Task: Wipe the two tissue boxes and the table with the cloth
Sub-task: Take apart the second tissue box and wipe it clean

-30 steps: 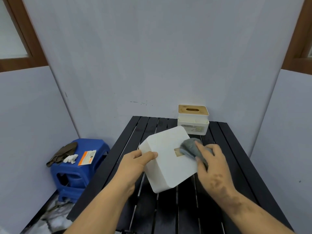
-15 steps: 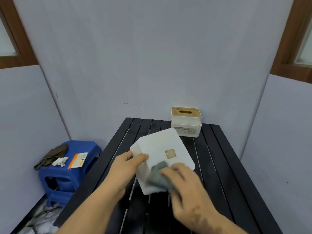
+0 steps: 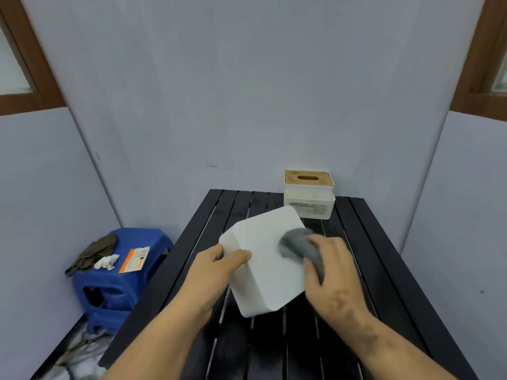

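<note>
Cloth (image 3: 297, 246) now upper right on tilted box (image 3: 267, 266)

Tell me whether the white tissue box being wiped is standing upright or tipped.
Tipped. The white tissue box is tilted off the table, its broad face turned up toward the camera; the left hand grips its edge while the right hand presses the cloth on it.

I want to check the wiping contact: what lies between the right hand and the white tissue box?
In the head view, the grey cloth lies between the right hand and the white tissue box.
</note>
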`<state>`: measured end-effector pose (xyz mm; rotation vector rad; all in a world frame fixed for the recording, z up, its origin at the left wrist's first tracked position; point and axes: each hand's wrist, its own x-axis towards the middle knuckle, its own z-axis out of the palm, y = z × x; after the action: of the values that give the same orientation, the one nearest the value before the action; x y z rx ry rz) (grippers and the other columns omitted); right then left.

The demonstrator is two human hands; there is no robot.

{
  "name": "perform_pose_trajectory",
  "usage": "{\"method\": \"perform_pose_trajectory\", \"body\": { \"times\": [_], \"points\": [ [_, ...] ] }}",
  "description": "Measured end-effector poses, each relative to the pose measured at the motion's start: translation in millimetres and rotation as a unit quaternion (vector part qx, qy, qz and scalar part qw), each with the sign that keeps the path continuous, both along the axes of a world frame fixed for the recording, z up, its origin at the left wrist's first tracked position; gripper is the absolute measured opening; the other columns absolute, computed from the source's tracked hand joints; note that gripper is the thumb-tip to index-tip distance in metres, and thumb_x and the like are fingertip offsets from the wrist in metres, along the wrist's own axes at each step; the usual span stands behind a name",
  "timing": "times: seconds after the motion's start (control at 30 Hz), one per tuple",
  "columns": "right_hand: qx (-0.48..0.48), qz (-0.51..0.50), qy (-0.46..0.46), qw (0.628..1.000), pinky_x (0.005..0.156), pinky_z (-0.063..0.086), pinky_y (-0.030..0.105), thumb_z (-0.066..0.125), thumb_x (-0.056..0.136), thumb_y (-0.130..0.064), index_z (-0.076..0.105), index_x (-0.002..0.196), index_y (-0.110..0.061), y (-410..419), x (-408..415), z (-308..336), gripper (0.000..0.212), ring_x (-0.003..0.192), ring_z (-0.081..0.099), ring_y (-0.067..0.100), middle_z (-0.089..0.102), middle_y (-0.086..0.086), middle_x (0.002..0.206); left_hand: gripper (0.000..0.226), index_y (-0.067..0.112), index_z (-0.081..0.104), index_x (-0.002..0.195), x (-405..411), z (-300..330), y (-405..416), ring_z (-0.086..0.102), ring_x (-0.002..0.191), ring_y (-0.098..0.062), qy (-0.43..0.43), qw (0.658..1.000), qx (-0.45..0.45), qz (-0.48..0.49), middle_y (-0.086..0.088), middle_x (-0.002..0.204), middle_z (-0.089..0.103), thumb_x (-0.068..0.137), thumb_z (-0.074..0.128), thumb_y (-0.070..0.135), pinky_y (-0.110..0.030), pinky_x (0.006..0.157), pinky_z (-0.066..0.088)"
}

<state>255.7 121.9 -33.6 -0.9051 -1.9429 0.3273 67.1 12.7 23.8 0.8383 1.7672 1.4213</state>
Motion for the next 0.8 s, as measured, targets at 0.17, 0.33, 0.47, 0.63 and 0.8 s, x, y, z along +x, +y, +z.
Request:
{"method": "perform_pose_trajectory", "body": {
  "times": [0.17, 0.33, 0.47, 0.63, 0.8],
  "points": [
    [-0.006, 0.094, -0.005, 0.996, 0.082, 0.05, 0.024, 0.06, 0.086, -0.017, 0.055, 0.127, -0.025, -31, -21, 8, 0.041, 0.095, 0.053, 0.011, 0.043, -0.009, 0.111, 0.016, 0.011, 0.074, 0.1, -1, -4, -3, 0.072, 0.091, -0.018, 0.005, 1.0, 0.012, -0.012, -0.001, 0.095, 0.079, 0.088, 0.072, 0.022, -0.026, 0.076, 0.052],
    [-0.104, -0.026, 0.099, 0.989, 0.094, 0.051, 0.032, 0.064, 0.094, -0.017, 0.056, 0.134, -0.026, 4, -15, 18, 0.042, 0.099, 0.052, -0.001, 0.042, -0.007, 0.111, 0.014, 0.02, 0.073, 0.101, 2, -4, -5, 0.073, 0.089, -0.008, 0.021, 0.999, 0.02, -0.028, 0.007, 0.097, 0.078, 0.088, 0.072, 0.023, -0.019, 0.071, 0.051],
    [-0.032, 0.12, 0.061, 0.99, 0.084, 0.044, 0.007, 0.058, 0.093, -0.008, 0.057, 0.138, -0.024, -31, -36, 21, 0.048, 0.102, 0.049, -0.002, 0.038, -0.016, 0.111, 0.027, 0.015, 0.073, 0.099, 5, -5, -5, 0.074, 0.09, -0.014, 0.031, 0.998, 0.037, -0.03, 0.002, 0.094, 0.078, 0.076, 0.077, 0.03, -0.025, 0.072, 0.056],
    [-0.082, 0.026, 0.123, 0.989, 0.092, 0.052, 0.027, 0.059, 0.096, -0.01, 0.057, 0.138, -0.031, 14, -27, 27, 0.047, 0.1, 0.053, 0.006, 0.041, -0.009, 0.11, 0.017, 0.02, 0.073, 0.101, 2, -4, -5, 0.073, 0.087, -0.006, 0.037, 0.998, 0.031, -0.038, 0.007, 0.096, 0.078, 0.085, 0.075, 0.025, -0.013, 0.065, 0.051],
    [0.03, 0.171, 0.045, 0.984, 0.089, 0.048, 0.021, 0.059, 0.086, -0.005, 0.058, 0.137, -0.028, -21, -44, 27, 0.056, 0.101, 0.053, 0.013, 0.042, -0.008, 0.119, 0.026, 0.014, 0.073, 0.097, 2, -5, -4, 0.074, 0.085, -0.01, 0.031, 0.998, 0.051, -0.032, 0.001, 0.092, 0.079, 0.076, 0.078, 0.028, -0.016, 0.065, 0.053]
  ]
}}
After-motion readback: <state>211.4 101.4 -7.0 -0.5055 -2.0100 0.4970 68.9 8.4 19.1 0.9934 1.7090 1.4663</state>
